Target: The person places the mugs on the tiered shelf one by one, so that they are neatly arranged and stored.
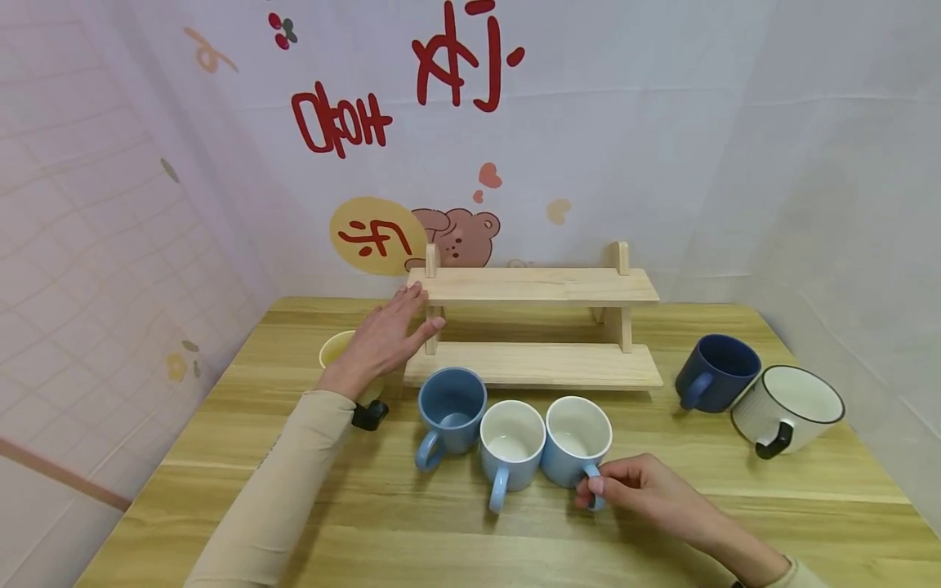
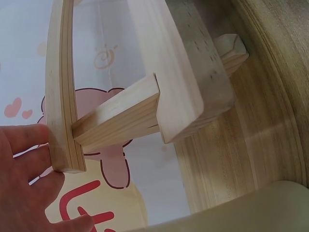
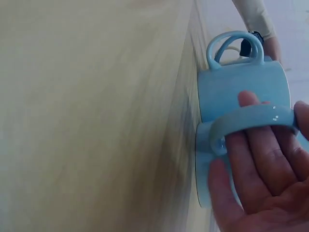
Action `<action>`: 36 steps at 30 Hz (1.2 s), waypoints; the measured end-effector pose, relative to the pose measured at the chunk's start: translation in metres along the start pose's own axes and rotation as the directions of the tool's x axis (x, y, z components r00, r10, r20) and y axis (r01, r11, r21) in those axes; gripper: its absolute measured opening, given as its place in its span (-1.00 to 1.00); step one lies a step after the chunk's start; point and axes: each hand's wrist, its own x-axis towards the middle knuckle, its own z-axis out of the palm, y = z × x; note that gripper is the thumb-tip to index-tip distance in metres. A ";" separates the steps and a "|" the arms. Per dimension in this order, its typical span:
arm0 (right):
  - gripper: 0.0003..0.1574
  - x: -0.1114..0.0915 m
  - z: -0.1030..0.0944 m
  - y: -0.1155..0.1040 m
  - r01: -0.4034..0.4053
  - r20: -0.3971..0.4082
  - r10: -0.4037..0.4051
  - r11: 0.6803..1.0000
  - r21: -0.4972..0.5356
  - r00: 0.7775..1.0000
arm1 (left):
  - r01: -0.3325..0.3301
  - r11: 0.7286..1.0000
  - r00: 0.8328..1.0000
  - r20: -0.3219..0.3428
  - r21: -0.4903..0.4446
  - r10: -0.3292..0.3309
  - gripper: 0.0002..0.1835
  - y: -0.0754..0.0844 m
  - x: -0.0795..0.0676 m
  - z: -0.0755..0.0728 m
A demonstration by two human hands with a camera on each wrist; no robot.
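Observation:
A two-tier wooden shelf (image 1: 529,363) stands at the back of the table. At its left end my left hand (image 1: 390,331) rests with extended fingers; in the left wrist view its fingertips touch the end of the upper board (image 2: 63,111). My right hand (image 1: 647,494) holds the handle of a light blue mug (image 1: 562,465) with a white inside, fingers passed through the loop (image 3: 256,118) and thumb at its top. A second light blue mug (image 1: 515,472) stands against it on the left, and a darker blue mug (image 1: 452,408) beyond that.
Behind my left forearm is a yellow cup (image 1: 334,347), partly hidden. To the right of the shelf stand a navy mug (image 1: 716,376) and a white mug (image 1: 779,408) with a dark rim and black handle. A printed cloth (image 1: 662,163) hangs behind the table.

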 end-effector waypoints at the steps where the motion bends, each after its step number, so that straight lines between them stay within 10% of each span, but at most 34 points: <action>1: -0.67 0.000 0.000 0.000 0.007 0.003 -0.007 1.000 0.007 1.000 | 0.000 1.000 1.000 0.002 0.003 0.000 -0.12 0.000 0.000 0.000; 17: -0.65 -0.009 -0.016 -0.024 0.018 -0.169 -0.016 1.000 0.011 0.986 | 0.006 0.999 1.000 -0.015 0.033 -0.005 -0.28 -0.003 0.002 0.001; 36: -0.58 0.004 -0.050 -0.075 0.259 -0.391 -0.211 0.963 0.072 0.896 | 0.009 1.000 0.999 -0.036 0.009 -0.008 -0.25 -0.002 0.006 0.003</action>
